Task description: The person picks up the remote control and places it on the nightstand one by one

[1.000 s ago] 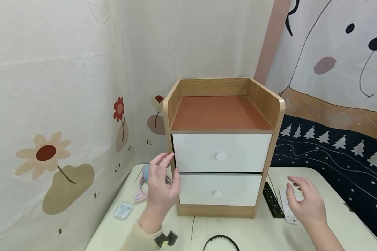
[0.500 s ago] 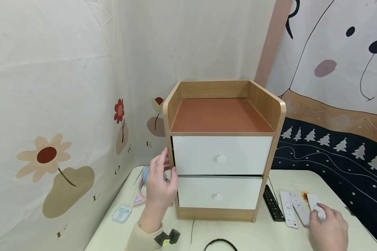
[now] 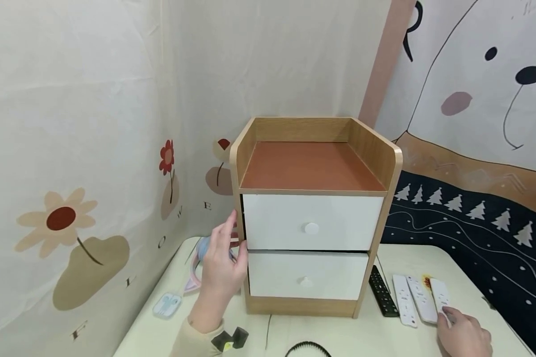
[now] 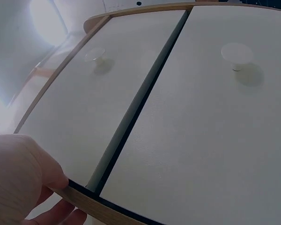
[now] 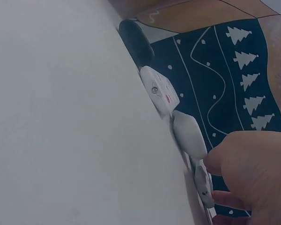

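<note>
My left hand (image 3: pixel 223 270) rests against the left side of a wooden cabinet (image 3: pixel 301 305), fingers nearly straight. In the left wrist view, the thumb of my left hand (image 4: pixel 18 178) touches the cabinet's front edge (image 4: pixel 98 208), with fingers behind it. Two white drawers (image 3: pixel 277 223) with round knobs fill the cabinet's front. At the right, my right hand (image 3: pixel 465 336) pinches the near end of the rightmost white remote (image 3: pixel 438 292). The right wrist view shows thumb and fingers of my right hand (image 5: pixel 253 173) on either side of that remote (image 5: pixel 203 185).
Two more white remotes (image 3: pixel 404 300) and a black remote (image 3: pixel 383 292) lie between cabinet and right hand. Left of the cabinet are a small clear case (image 3: pixel 167 305) and a pink and blue object (image 3: pixel 193 283). A black coiled cord (image 3: pixel 308 343) lies in front.
My right hand has come down from above the remotes and moved right, taking hold of the rightmost one's near end. The left fingers have slid from the drawer's front edge to the cabinet's side.
</note>
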`<action>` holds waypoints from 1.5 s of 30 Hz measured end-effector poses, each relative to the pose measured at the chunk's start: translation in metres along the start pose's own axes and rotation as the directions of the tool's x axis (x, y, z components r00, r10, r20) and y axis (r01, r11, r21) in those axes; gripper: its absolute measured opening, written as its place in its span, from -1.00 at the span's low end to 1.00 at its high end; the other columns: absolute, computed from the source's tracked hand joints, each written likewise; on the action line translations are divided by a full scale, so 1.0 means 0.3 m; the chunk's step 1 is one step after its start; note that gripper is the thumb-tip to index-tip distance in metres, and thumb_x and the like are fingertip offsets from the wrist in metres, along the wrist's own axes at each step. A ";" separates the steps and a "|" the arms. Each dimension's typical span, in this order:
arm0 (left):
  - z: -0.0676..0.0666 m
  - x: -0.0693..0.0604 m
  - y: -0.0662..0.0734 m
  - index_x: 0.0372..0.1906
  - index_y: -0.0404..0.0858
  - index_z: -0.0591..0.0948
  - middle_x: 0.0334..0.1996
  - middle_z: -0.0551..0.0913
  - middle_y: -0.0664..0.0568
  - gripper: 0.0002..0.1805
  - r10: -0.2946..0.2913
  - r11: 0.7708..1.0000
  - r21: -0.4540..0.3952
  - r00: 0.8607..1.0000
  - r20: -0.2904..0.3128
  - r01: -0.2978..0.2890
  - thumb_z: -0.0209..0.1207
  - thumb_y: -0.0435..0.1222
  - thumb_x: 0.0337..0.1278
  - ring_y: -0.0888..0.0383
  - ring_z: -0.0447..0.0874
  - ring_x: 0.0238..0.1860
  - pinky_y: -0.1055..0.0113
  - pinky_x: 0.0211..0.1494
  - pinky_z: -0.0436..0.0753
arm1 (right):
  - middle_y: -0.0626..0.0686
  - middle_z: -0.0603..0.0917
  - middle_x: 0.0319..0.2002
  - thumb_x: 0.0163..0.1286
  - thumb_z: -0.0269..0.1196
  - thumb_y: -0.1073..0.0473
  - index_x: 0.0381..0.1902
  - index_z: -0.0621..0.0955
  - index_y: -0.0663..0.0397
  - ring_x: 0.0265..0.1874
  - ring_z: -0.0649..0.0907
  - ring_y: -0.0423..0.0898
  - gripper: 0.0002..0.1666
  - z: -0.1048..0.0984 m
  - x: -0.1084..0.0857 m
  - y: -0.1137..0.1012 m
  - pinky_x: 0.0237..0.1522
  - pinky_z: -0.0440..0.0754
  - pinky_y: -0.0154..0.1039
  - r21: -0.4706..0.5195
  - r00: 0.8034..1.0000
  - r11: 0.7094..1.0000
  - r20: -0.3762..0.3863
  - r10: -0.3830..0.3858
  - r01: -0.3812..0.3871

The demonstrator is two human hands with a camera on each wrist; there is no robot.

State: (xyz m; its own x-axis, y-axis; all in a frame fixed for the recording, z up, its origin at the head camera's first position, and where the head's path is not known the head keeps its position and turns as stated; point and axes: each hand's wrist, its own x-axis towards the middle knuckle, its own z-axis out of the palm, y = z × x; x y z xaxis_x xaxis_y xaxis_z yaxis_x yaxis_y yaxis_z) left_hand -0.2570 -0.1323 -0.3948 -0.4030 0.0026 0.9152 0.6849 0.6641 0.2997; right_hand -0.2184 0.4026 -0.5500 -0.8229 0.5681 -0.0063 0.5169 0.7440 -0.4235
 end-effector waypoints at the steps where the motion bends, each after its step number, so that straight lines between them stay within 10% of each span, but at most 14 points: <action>1: 0.000 0.001 -0.003 0.68 -0.27 0.37 0.15 0.66 -0.31 -0.07 0.007 1.000 0.007 1.000 0.003 -0.007 0.34 -0.62 0.18 -0.07 0.79 -0.03 0.20 -0.12 0.94 | 0.61 0.51 0.29 0.65 0.06 0.08 0.42 0.51 0.40 0.35 0.47 0.57 -0.41 0.002 0.001 0.000 0.46 0.41 0.50 -0.001 1.000 1.000 0.001 -0.004 0.004; 27: 0.000 -0.015 0.001 0.67 -0.31 0.37 0.11 0.65 -0.33 -0.06 0.003 1.000 -0.004 1.000 0.010 -0.003 0.34 -0.68 0.14 -0.09 0.81 -0.09 0.17 -0.22 0.94 | 0.32 0.77 -0.24 0.41 0.38 0.01 0.32 0.57 0.45 -0.21 0.70 0.27 -0.27 -0.039 -0.021 0.002 -0.01 0.74 0.33 0.012 1.000 1.000 0.013 -0.029 0.028; 45: -0.003 -0.007 0.002 0.65 -0.33 0.39 0.07 0.67 -0.33 -0.07 0.034 0.999 0.011 0.999 -0.008 -0.033 0.35 -0.67 0.12 -0.10 0.82 -0.11 0.16 -0.24 0.94 | 0.52 0.69 0.07 0.49 0.31 -0.05 0.39 0.53 0.42 0.10 0.57 0.50 -0.26 -0.053 -0.024 -0.029 0.36 0.51 0.46 0.135 0.995 0.989 -0.068 0.078 -0.068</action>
State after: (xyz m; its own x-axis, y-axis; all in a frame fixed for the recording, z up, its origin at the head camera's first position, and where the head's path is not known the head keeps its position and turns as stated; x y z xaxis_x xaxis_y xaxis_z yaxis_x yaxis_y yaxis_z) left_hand -0.2552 -0.1325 -0.3963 -0.3752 0.0191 0.9268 0.6915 0.6716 0.2661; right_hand -0.2134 0.3976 -0.5318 -0.7622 0.6469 0.0229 0.5349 0.6494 -0.5405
